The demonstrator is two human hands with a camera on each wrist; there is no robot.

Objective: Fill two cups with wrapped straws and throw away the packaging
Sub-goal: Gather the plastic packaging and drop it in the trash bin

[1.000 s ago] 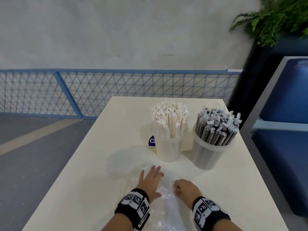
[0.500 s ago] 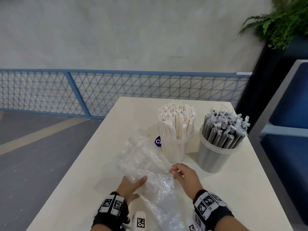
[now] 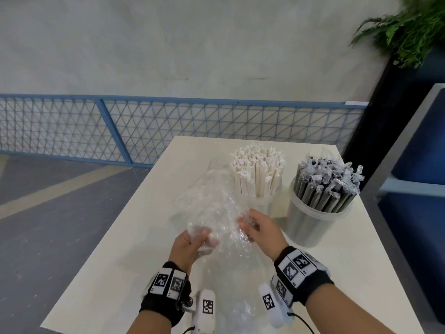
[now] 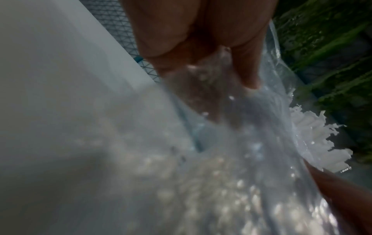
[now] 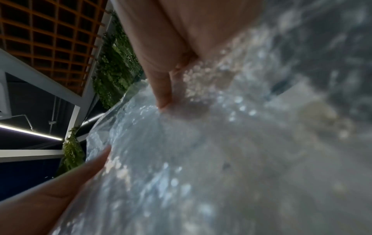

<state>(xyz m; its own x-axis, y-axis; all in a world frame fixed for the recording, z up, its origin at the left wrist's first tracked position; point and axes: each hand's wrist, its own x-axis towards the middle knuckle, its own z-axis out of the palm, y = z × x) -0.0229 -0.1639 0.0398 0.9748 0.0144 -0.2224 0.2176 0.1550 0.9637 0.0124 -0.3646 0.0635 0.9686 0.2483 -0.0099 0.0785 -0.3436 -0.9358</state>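
Both hands hold the clear crinkled plastic packaging [image 3: 216, 208] up above the cream table [image 3: 115, 261]. My left hand [image 3: 192, 242] grips its left side and my right hand [image 3: 255, 227] pinches its right side. In the left wrist view the packaging [image 4: 231, 174] drapes over the fingers [image 4: 247, 66]. The right wrist view shows the packaging [image 5: 181, 159] pinched under a fingertip [image 5: 163, 98]. Behind it stand a clear cup of white wrapped straws [image 3: 258, 174] and, to its right, a clear cup of dark wrapped straws [image 3: 322, 196].
The table's left edge drops to a grey floor [image 3: 48, 225]. A blue mesh railing [image 3: 144, 131] runs behind the table. A blue seat [image 3: 419, 189] and a potted plant [image 3: 409, 27] stand at the right.
The packaging lay flat under both hands a second ago. Both hands have gathered it and lifted it off the table, and it now stands up in front of the white-straw cup.
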